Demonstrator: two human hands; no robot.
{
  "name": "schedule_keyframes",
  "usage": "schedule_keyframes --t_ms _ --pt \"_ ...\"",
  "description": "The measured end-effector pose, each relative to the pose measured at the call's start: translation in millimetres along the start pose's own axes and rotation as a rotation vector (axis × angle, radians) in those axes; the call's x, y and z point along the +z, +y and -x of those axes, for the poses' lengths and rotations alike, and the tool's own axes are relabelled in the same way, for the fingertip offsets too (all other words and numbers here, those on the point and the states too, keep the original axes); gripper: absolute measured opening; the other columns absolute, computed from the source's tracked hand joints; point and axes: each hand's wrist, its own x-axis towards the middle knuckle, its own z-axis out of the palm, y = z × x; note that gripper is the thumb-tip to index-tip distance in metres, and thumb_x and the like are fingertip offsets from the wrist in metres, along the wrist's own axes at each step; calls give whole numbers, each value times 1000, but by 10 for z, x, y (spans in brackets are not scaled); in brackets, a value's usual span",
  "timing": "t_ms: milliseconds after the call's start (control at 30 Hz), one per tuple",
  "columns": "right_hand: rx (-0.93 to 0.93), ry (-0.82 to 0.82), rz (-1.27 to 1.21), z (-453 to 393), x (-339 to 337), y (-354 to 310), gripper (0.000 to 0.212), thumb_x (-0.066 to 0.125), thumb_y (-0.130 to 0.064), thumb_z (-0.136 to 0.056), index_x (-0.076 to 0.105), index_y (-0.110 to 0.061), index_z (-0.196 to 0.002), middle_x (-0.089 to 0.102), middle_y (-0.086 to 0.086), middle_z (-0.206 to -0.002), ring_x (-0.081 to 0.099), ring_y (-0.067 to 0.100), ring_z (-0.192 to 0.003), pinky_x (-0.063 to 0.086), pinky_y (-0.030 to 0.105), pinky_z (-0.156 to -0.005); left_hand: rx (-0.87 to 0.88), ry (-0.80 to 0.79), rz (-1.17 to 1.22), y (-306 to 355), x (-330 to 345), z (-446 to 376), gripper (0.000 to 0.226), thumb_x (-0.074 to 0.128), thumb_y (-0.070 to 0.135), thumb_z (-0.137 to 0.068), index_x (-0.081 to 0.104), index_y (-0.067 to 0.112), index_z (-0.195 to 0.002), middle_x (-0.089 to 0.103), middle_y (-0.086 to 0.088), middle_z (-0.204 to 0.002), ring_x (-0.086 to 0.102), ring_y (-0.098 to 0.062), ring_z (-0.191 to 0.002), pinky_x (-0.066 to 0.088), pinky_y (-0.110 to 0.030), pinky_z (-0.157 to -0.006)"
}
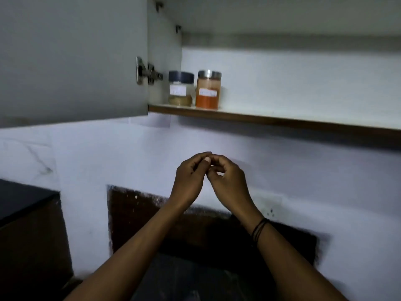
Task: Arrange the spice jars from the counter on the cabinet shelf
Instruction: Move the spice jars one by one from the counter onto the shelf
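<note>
Two spice jars stand side by side at the left end of the cabinet shelf (282, 118). The left jar (180, 89) has a dark blue lid and olive-brown powder at its bottom. The right jar (208, 90) has a steel lid and orange-red powder. Both carry white labels. Below the shelf, in front of the wall, my left hand (189, 179) and my right hand (227, 181) are raised with curled fingers, fingertips touching each other. Neither hand holds a jar.
The cabinet door (71, 57) hangs open at the left, its hinge (148, 72) beside the jars. The shelf runs bare to the right of the jars. A dark counter edge (23, 198) shows at lower left. A dark recess (195, 231) lies under my forearms.
</note>
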Motion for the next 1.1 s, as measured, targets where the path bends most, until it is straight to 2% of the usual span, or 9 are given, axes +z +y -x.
schedule_keyframes --t_ms 267,367,433,500,600,700,867,967,1100 --pt "292 -70 21 1261 536 887 35 54 -14 -92 60 -20 -126 63 -7 -111 56 -6 -90 40 -3 -70 -166 -133 -169 -1041 9 1179 27 51 14 -101 71 11 -119 74 -3 -111 69 -10 -105 53 -28 -94" --pt "442 -129 94 1827 846 1278 35 50 -16 -96 55 -21 -130 60 -2 -125 59 9 -106 47 13 -84 -254 -193 -283 -1537 -21 1693 29 52 14 -101 69 11 -124 72 -4 -118 66 -3 -104 51 -17 -94" --pt "543 -167 138 2147 1015 1493 37 49 -13 -97 53 -20 -134 57 2 -131 57 16 -115 47 23 -93 -304 -261 -338 -1792 -43 1986 29 50 14 -101 69 12 -123 73 -3 -114 67 -3 -100 55 -23 -93" --pt "601 -238 220 2420 1149 1691 39 48 -11 -97 51 -16 -136 52 5 -135 55 20 -119 41 22 -94 -329 -355 -402 -2040 -74 2224 28 49 13 -101 70 12 -119 74 -5 -110 68 -11 -98 56 -35 -91" --pt "617 -376 316 2734 1273 1914 39 47 -16 -97 48 -15 -136 44 7 -139 49 24 -123 42 32 -103 -330 -461 -521 -2327 -160 2466 25 50 14 -99 70 15 -112 73 -5 -106 65 -11 -93 55 -35 -86" --pt "684 -400 345 2886 1368 2018 40 51 -23 -94 45 -19 -134 30 6 -145 44 25 -126 42 35 -104 -374 -465 -539 -2540 -210 2568 29 51 18 -97 62 16 -124 67 -7 -119 59 -10 -105 48 -26 -93" --pt "801 -514 382 3012 1518 2129 70 54 -28 -89 20 -27 -149 25 16 -145 47 34 -122 45 45 -102 -613 -466 -473 -2748 -155 2609 48 50 20 -101 40 12 -147 53 -12 -142 53 -26 -129 43 -42 -109" --pt "803 -544 409 3052 1568 2193 77 56 -29 -90 8 -31 -151 22 19 -146 48 37 -121 47 47 -99 -718 -413 -370 -2797 -121 2616 46 48 21 -102 38 14 -147 53 -13 -141 54 -27 -128 44 -47 -109" --pt "768 -477 408 3067 1581 2262 72 58 -29 -90 15 -27 -148 24 19 -147 48 36 -122 47 45 -98 -781 -362 -297 -2818 -111 2616 39 49 20 -101 45 17 -140 58 -11 -134 59 -23 -117 50 -43 -102"
